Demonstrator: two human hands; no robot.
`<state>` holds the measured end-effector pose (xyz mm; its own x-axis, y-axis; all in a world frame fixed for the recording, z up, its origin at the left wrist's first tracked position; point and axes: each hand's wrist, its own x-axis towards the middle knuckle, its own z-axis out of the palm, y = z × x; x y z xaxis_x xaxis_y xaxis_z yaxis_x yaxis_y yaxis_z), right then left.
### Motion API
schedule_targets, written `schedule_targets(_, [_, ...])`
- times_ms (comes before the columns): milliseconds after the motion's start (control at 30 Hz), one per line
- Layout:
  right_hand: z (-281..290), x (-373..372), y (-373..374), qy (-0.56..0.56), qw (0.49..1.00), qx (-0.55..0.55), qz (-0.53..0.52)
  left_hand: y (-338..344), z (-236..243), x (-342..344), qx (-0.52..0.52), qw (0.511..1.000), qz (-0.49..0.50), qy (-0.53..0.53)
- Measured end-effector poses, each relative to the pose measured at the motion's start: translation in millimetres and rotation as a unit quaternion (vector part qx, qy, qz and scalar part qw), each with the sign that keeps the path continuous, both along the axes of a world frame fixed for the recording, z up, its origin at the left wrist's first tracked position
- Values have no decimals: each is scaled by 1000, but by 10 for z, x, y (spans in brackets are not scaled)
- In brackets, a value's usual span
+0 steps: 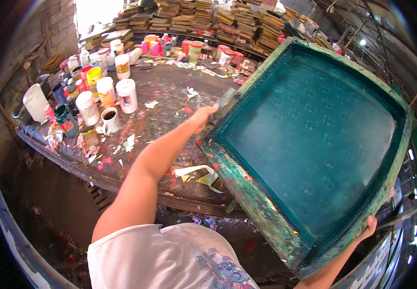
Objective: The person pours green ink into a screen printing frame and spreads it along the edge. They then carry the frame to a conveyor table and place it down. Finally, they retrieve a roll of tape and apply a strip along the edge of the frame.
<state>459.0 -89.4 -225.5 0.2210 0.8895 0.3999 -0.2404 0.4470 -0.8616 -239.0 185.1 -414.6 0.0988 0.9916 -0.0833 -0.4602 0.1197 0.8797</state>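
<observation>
A large square screen frame point(304, 139) with teal mesh, a faint flower pattern and worn, green paint-splattered edges is held up, tilted, over the right part of the stained worktable point(165, 111). My left hand point(203, 116) grips its left side near a small bracket. At the lower right side, my right hand point(365, 227) has its fingers wrapped on the frame's edge. Torn paper scraps point(198, 176) lie on the table just left of the frame.
Paint containers point(88, 106) and a white mug point(110, 119) crowd the table's left. More jars point(194, 50) line the back, before stacked old boards point(237, 26). The table's front edge point(73, 166) curves above a littered dark floor. A cable point(405, 216) runs at the right.
</observation>
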Motion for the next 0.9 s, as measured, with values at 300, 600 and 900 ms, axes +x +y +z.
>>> schedule_targets(300, [-877, -890, 1603, 39, 994, -95, -29, -2080, 629, -1530, -32, 988, 153, -5])
schedule_targets(600, [-1652, -2240, 2169, -9, 947, -237, 219, -2974, 39, -1994, -65, 943, 321, 66])
schedule_targets(900, [-2329, -2415, 2394, -39, 960, -236, 145, -2951, -103, -1948, -71, 933, 337, 101])
